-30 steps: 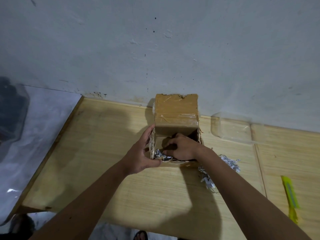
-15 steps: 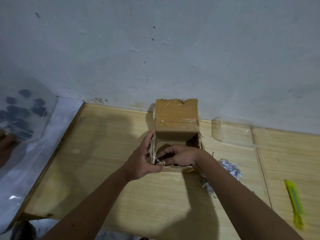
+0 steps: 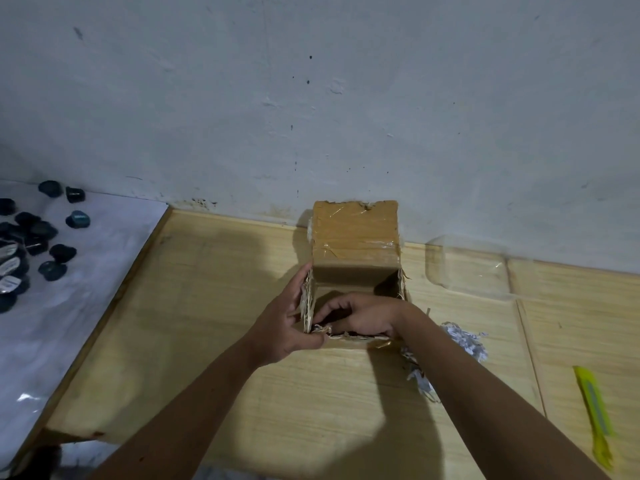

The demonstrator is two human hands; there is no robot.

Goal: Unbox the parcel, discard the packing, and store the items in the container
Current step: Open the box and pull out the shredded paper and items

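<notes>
Head cam, so going left to right: the white sheet (image 3: 86, 306) on the far left now had a scatter of dark pebble-looking things (image 3: 52, 251) in plain sight, where a second ago that corner was just a dark blur. Mostly the view shifting, I'd guess, not anything to do with the job.

Left hand (image 3: 287, 320) was flat against the box (image 3: 356, 244), thumb hooked over the near left corner, basically steadying it like before. Right hand (image 3: 363, 315) was down inside, fingers curled toward the bottom left. A second ago there was shredded paper bunched at that near rim under the fingers; now that spot looked mostly dark. Couldn't tell if the fingers actually had hold of anything in there. My read: the filler's nearly out and it's time to fish for the items.

Containers: box open, flap standing up against the wall, contents hidden by the hand and shadow. A pile of shreds (image 3: 460, 344) lay just right of it on the table (image 3: 207, 306). The clear tub (image 3: 467, 268) further right looked empty, so nothing stored yet. Yellow cutter (image 3: 595, 410) sat well off to the right.
</notes>
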